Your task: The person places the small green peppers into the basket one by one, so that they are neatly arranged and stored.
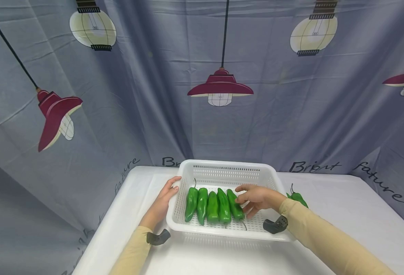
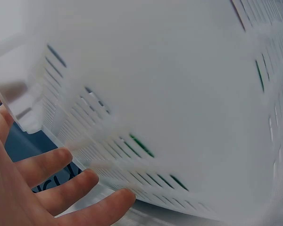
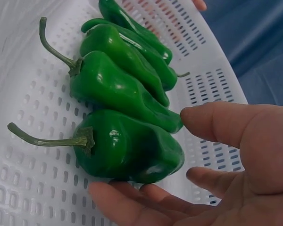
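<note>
Several long green peppers [image 1: 213, 208] lie side by side in a white perforated plastic basket [image 1: 227, 166]. At the basket's left end, my left hand [image 1: 162, 200] rests against the rim; in the left wrist view its spread fingers [image 2: 104, 207] lie along the outer wall. Over the basket, my right hand [image 1: 256, 198] is beside the rightmost pepper [image 1: 235, 206]. In the right wrist view that pepper [image 3: 132, 146] has the hand's fingers [image 3: 122, 202] close along one side, while the thumb [image 3: 212, 122] stands extended on the other. Whether they touch it I cannot tell.
More green pepper [image 1: 298, 198] lies on the white table [image 1: 346, 214] beyond the basket's right end, partly hidden by the right arm. A grey curtain [image 1: 153, 95] printed with lamps hangs behind. Dark devices [image 1: 158, 237] sit at both wrists.
</note>
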Motion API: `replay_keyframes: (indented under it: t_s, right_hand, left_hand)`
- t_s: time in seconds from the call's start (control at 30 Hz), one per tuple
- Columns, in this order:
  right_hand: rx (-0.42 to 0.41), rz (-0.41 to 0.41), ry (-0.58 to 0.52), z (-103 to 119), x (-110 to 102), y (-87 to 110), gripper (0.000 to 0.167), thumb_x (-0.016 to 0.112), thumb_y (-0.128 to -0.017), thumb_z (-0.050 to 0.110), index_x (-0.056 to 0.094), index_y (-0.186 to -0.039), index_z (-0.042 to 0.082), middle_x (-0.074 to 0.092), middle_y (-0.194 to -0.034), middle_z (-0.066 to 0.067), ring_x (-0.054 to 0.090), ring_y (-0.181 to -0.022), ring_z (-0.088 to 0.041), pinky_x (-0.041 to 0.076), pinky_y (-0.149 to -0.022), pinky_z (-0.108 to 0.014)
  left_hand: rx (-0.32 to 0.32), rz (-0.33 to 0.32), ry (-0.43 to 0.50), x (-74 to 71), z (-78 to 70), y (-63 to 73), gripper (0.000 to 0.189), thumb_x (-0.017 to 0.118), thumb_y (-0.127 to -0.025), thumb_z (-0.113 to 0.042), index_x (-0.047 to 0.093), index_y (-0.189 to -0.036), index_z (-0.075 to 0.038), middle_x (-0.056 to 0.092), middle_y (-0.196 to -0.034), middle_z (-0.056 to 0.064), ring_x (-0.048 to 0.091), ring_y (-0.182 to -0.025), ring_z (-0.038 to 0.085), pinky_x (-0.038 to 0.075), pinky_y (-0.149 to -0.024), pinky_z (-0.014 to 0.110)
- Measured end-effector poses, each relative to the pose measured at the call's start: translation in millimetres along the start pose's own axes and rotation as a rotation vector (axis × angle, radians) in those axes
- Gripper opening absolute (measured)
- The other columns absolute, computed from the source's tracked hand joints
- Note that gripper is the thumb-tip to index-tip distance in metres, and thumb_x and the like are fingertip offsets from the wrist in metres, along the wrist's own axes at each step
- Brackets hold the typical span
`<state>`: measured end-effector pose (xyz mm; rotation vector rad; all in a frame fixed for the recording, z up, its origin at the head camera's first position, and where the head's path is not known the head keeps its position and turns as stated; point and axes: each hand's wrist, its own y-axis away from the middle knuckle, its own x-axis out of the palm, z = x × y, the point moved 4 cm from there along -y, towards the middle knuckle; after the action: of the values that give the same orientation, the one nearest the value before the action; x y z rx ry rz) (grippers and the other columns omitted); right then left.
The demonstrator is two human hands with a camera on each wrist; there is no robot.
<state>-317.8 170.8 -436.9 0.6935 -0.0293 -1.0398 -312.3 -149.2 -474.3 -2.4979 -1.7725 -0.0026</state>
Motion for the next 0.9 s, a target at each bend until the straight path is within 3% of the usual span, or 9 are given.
replay_keyframes:
  t_s: [0.33,0.5,0.63,0.73,0.9]
  right_hand:
    - [-0.016,-0.011,0.024,-1,-3,2.9,0.073,0.064,-0.093,0.016,0.029,-0.154,-0.002,0.052,-0.122,-0.025,0.069,-0.101,-0.037,0.064,-0.075,-0.053]
    - [-0.053,-0.060,0.076,5,-13,11.7,0.072,0.063,-0.097,0.022,0.028,-0.155,-0.001,0.047,-0.138,-0.036,0.066,-0.110,-0.045,0.064,-0.079,-0.053]
    - [-0.114,-0.095,0.083,17,-33,29.5,0.074,0.061,-0.099,0.026,0.024,-0.158,-0.001,0.041,-0.151,-0.034,0.065,-0.115,-0.042,0.064,-0.084,-0.049]
    - [-0.156,-0.129,0.039,22,-55,46.3,0.075,0.059,-0.101,0.026,0.020,-0.159,0.000,0.037,-0.154,-0.033,0.068,-0.109,-0.031,0.064,-0.085,-0.045]
    - [-0.219,-0.206,0.013,11,-91,70.8,0.077,0.057,-0.103,0.027,0.014,-0.161,-0.002,0.033,-0.155,-0.037,0.071,-0.111,-0.028,0.064,-0.090,-0.043]
  left_hand:
    - [0.006,0.029,0.007,2.7,-1.0,-0.4,0.048,0.033,-0.110,-0.026,0.025,-0.157,-0.013,0.030,-0.163,0.025,0.044,-0.142,0.049,0.051,-0.111,0.050]
    - [-0.006,0.035,0.006,2.4,-1.0,0.1,0.048,0.033,-0.111,-0.026,0.025,-0.157,-0.015,0.032,-0.162,0.025,0.047,-0.140,0.049,0.054,-0.108,0.048]
    - [-0.006,0.014,-0.011,0.8,-1.6,0.6,0.046,0.033,-0.111,-0.025,0.028,-0.156,-0.017,0.035,-0.161,0.023,0.050,-0.137,0.046,0.057,-0.104,0.046]
    - [0.003,0.016,-0.016,0.3,-0.5,-0.4,0.046,0.033,-0.111,-0.026,0.028,-0.156,-0.017,0.035,-0.160,0.024,0.052,-0.136,0.045,0.057,-0.104,0.046]
    - [0.014,0.008,-0.017,0.2,-0.5,0.5,0.048,0.035,-0.110,-0.027,0.028,-0.155,-0.015,0.036,-0.159,0.025,0.055,-0.134,0.043,0.058,-0.103,0.046]
